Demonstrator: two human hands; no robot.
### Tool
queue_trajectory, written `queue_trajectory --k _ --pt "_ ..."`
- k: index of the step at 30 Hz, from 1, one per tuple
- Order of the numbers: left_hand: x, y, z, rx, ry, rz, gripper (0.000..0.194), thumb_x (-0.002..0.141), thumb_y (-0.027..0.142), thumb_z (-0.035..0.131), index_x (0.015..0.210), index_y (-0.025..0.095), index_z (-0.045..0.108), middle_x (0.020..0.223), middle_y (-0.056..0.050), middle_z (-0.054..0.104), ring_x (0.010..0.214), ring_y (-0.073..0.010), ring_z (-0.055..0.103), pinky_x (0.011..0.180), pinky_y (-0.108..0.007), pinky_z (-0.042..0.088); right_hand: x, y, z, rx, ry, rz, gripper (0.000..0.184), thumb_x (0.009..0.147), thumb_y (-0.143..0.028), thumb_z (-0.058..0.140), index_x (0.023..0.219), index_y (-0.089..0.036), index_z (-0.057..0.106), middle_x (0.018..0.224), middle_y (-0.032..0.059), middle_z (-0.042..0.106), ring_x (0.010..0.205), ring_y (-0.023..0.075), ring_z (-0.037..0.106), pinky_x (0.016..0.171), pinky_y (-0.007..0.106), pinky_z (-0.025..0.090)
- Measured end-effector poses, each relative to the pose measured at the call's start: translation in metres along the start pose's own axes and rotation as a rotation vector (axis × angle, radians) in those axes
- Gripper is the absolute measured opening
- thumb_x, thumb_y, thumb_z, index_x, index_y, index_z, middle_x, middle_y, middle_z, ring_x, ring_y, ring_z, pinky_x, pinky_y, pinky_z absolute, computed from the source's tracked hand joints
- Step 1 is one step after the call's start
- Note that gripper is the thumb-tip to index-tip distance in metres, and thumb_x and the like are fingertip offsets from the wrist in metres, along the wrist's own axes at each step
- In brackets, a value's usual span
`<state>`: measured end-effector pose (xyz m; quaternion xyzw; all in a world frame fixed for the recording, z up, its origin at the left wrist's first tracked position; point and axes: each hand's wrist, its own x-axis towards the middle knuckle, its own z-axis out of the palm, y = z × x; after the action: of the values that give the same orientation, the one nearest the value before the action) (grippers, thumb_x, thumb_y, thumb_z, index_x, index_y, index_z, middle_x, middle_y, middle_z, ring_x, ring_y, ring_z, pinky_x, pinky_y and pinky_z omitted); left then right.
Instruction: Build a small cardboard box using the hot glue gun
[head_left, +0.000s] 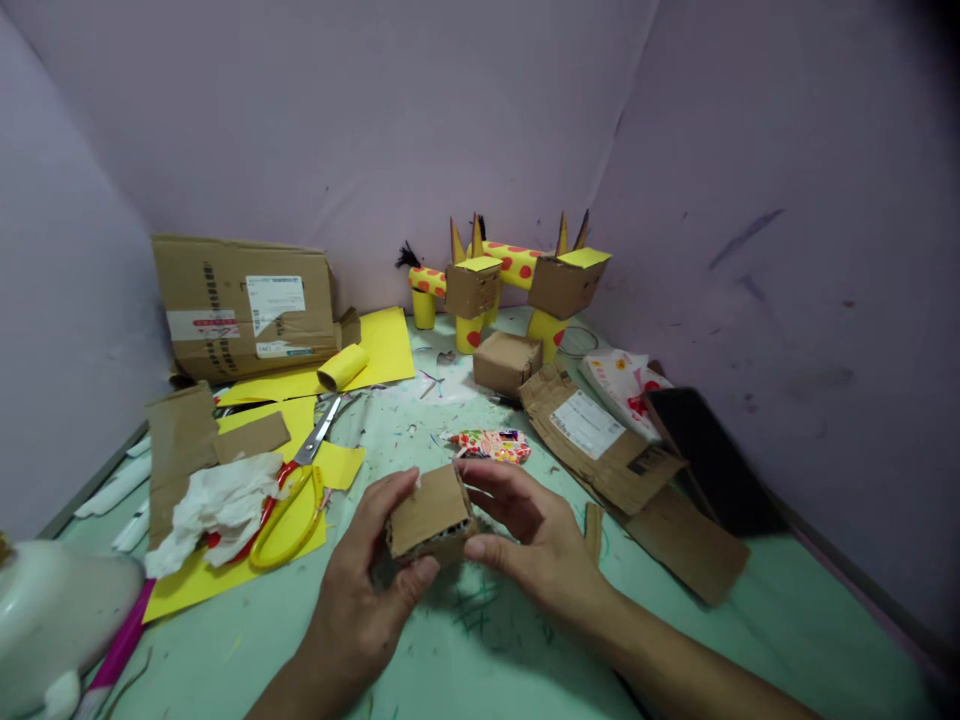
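Observation:
Between my two hands is a small cardboard box (431,510), its corrugated edges showing along the near side. My left hand (375,570) grips it from the left, with the thumb on the near face and the fingers behind. From the right, my right hand (525,530) touches the box with thumb and fingertips, curved around its corner. Just beyond the box lies a floral-patterned glue-like tube or wrapper (491,445); its kind is unclear. A narrow cardboard strip (593,530) lies beside my right hand.
Red-and-yellow scissors (300,490), crumpled tissue (217,505) and yellow paper (386,345) lie left. Behind stand two spotted cardboard animals (472,290) (566,285), with a closed small box (508,362) before them. Flattened cardboard (585,430) and a dark tablet-like slab (712,460) are right.

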<state>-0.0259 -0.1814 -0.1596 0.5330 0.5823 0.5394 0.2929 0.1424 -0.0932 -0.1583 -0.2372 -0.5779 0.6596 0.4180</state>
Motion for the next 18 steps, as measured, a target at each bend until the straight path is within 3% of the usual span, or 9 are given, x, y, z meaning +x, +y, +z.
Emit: queue_trajectory --k 3,6,10,14,18 --pt "0.004 0.003 0.000 0.015 -0.001 0.123 0.043 0.082 0.024 0.065 0.121 0.042 0.060 0.128 0.000 0.058 0.123 -0.0237 0.052 0.102 -0.036 0.044 -0.001 0.002 0.002 -0.063 0.071 -0.108 0.029 0.064 -0.033 0.085 0.092 -0.027 0.075 0.118 0.0092 0.071 0.114 0.0265 0.064 0.099 0.047 0.049" --pt "0.006 0.004 0.000 0.011 -0.013 0.162 0.044 0.081 0.023 0.067 0.118 0.046 0.062 0.126 0.003 0.061 0.125 -0.0217 0.051 0.103 -0.034 0.044 -0.003 0.001 0.003 -0.111 0.109 -0.183 0.027 0.066 -0.025 0.084 0.091 -0.030 0.077 0.115 0.0083 0.073 0.111 0.0268 0.066 0.098 0.049 0.050" --pt "0.002 0.003 0.001 -0.102 -0.002 0.045 0.040 0.081 0.037 0.065 0.121 0.044 0.062 0.132 0.004 0.059 0.127 -0.0254 0.050 0.102 -0.034 0.045 -0.004 -0.003 0.003 -0.144 0.093 -0.187 0.029 0.067 -0.020 0.082 0.094 -0.029 0.077 0.116 0.0089 0.072 0.111 0.0271 0.066 0.096 0.048 0.051" --pt "-0.004 0.003 0.003 -0.244 0.095 -0.152 0.063 0.078 0.047 0.066 0.137 0.033 0.049 0.138 -0.001 0.057 0.132 -0.0324 0.045 0.098 -0.036 0.050 -0.004 -0.007 0.002 -0.217 0.055 -0.188 0.027 0.070 -0.020 0.080 0.096 -0.025 0.076 0.117 0.0114 0.071 0.111 0.0275 0.065 0.094 0.046 0.053" --pt "-0.002 0.002 0.002 -0.274 0.068 -0.176 0.059 0.073 0.049 0.069 0.127 0.028 0.059 0.138 -0.003 0.057 0.131 -0.0347 0.045 0.099 -0.037 0.049 -0.004 -0.008 0.000 -0.319 0.015 -0.249 0.029 0.072 -0.018 0.076 0.101 -0.024 0.073 0.119 0.0124 0.070 0.112 0.0265 0.064 0.093 0.044 0.054"
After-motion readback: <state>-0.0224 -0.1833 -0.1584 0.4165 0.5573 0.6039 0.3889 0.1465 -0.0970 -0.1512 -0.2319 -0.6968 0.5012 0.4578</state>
